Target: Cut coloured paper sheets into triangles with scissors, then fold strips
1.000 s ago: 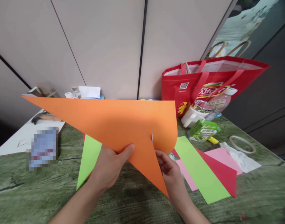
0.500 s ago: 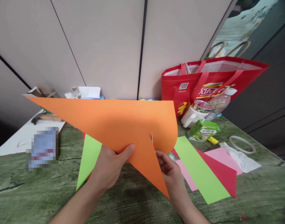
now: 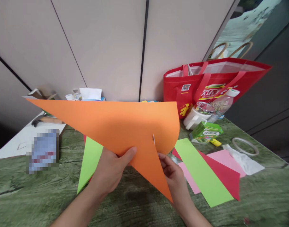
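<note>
The orange paper sheet [image 3: 106, 123] is held above the table [image 3: 265, 195], hiding part of its far edge. The left hand's [image 3: 110, 170] fingers pinch its lower edge; the right hand's [image 3: 176, 179] curl beside the slit [image 3: 154, 139], their grip unclear. Light and thin, it should crease easily; its broad middle would hold steadier than its narrow tips.

Home or office, unclear which: panelled wall [image 3: 106, 47], wood-grain table [image 3: 40, 195], mug [image 3: 194, 118], shopping bag [image 3: 173, 91].
</note>
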Available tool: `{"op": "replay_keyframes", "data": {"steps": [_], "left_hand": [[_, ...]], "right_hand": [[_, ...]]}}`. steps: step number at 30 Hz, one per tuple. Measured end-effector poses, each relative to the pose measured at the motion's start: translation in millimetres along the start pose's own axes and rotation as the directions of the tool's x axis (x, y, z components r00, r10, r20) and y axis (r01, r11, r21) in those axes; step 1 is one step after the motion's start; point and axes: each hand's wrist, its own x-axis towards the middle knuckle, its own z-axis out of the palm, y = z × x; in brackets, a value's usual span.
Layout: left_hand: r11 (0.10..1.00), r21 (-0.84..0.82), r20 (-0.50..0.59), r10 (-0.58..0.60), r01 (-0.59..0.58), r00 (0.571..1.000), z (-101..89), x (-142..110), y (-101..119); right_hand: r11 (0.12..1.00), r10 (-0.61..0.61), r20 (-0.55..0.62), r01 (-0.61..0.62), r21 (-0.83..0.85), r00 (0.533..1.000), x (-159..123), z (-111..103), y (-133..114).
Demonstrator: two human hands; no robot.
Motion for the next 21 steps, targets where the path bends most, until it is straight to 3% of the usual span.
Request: {"op": "replay_keyframes", "data": {"steps": [21], "left_hand": [[1.0, -0.016, 0.005, 0.005, -0.005, 1.0, -0.3, 1.0, -2.4]], "right_hand": [[0.999, -0.039, 0.003, 0.039, -0.004, 0.999, -0.1, 0.8, 0.1]]}}
